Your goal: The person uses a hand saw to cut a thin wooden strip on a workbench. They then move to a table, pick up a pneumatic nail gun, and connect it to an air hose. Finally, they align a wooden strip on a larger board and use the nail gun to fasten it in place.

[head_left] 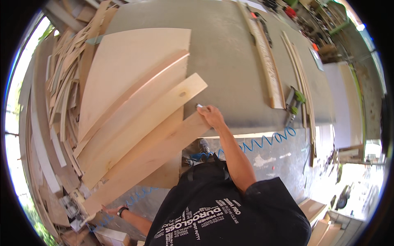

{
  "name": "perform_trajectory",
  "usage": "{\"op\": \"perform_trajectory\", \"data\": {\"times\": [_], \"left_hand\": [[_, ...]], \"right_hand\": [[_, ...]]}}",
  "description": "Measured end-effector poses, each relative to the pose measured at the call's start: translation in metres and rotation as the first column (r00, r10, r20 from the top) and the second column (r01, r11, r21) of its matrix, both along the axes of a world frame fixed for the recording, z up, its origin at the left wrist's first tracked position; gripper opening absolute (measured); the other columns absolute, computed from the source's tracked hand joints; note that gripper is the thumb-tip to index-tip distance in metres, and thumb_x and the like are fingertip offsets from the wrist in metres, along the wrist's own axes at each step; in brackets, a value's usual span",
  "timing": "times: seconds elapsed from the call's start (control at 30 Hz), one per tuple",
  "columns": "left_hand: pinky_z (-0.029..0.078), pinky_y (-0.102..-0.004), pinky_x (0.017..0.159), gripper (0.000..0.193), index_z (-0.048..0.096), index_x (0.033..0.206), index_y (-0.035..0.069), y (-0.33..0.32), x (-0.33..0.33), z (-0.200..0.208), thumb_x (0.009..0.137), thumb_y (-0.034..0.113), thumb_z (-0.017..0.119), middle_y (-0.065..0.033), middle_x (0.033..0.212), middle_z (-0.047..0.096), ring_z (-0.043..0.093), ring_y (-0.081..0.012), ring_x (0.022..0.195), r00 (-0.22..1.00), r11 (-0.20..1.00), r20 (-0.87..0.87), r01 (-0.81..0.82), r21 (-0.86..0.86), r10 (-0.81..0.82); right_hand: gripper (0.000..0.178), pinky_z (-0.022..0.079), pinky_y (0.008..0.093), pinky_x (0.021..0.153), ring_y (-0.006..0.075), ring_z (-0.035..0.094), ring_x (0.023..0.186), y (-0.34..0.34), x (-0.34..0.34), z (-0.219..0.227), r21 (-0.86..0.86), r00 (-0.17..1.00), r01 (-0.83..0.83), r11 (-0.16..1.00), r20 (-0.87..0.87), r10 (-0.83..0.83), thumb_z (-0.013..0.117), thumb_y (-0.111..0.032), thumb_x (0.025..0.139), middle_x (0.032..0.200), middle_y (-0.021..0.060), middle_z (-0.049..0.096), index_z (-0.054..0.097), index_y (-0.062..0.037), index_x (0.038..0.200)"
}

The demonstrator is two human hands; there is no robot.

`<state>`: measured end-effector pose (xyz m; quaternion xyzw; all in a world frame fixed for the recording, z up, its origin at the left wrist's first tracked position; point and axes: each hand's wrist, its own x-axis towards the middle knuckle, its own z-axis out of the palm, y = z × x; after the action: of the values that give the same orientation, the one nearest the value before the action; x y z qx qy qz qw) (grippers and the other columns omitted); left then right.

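A long pale wooden plank [152, 158] slants across the near side of the table in front of me. My right hand [211, 116] is closed around its upper right end, and a small whitish bit [199, 106] shows at the fingertips, too small to name. At the plank's lower left end is my left hand [113, 210], its fingers at the edge and partly hidden there. Beyond this plank lies a second plank [180, 94] with a knot. Farther back, a narrow plank [139, 88] rests along a large pale sheet of wood [135, 53].
Piled wooden offcuts [67, 82] line the left side. On the grey table [230, 53] lie a long board [264, 57], thin strips [301, 78] and a green-and-black clamp-like tool [296, 100]. A coiled blue hose [266, 143] hangs along the near edge.
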<state>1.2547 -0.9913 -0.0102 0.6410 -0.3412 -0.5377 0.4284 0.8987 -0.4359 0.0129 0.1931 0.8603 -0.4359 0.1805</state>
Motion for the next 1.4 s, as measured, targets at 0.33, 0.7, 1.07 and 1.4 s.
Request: {"op": "perform_trajectory", "data": {"times": [0.33,0.7,1.07,1.4], "left_hand": [[0.049,-0.0467,0.103,0.051,0.058,0.13,0.001,-0.01,-0.037,-0.004,0.095,0.036,0.062,-0.0179,0.125,0.066,0.064,-0.0314,0.116,0.804,0.925,-0.47,0.371,-0.081,-0.363],[0.052,-0.045,0.102,0.044,0.06,0.129,0.003,0.127,-0.1,0.025,0.099,0.035,0.058,-0.015,0.128,0.065,0.063,-0.0285,0.117,0.614,0.819,-0.586,0.55,-0.163,-0.529],[0.055,-0.0414,0.095,0.045,0.06,0.127,0.006,0.436,-0.205,0.026,0.096,0.038,0.065,-0.0096,0.117,0.068,0.066,-0.026,0.107,0.477,0.611,-0.559,0.789,-0.067,-0.678],[0.055,-0.041,0.092,0.037,0.06,0.122,0.008,0.563,-0.223,-0.025,0.099,0.036,0.06,-0.0063,0.114,0.067,0.066,-0.0231,0.105,0.379,0.513,-0.544,0.851,-0.114,-0.749]], "right_hand": [[0.056,0.048,0.0379,0.089,0.0237,0.061,0.104,0.02,0.014,-0.009,-0.351,0.992,0.038,0.936,-0.098,-0.076,0.073,-0.05,0.088,0.11,0.0174,0.066,0.062,0.0001,0.109],[0.042,0.044,0.0266,0.089,0.009,0.055,0.098,0.223,0.116,-0.015,-0.464,0.898,0.258,0.848,-0.21,-0.387,0.067,-0.042,0.096,0.102,-0.0013,0.065,0.069,-0.004,0.113],[0.037,0.043,0.0248,0.079,0.0052,0.052,0.084,0.528,0.124,-0.023,-0.395,0.811,0.443,0.804,-0.206,-0.548,0.064,-0.044,0.098,0.089,-0.0066,0.061,0.069,-0.0077,0.098],[0.041,0.045,0.0286,0.081,0.0103,0.056,0.092,0.671,0.168,-0.024,-0.315,0.791,0.505,0.804,-0.203,-0.576,0.07,-0.037,0.095,0.098,0.0007,0.066,0.069,-0.0015,0.114]]}}
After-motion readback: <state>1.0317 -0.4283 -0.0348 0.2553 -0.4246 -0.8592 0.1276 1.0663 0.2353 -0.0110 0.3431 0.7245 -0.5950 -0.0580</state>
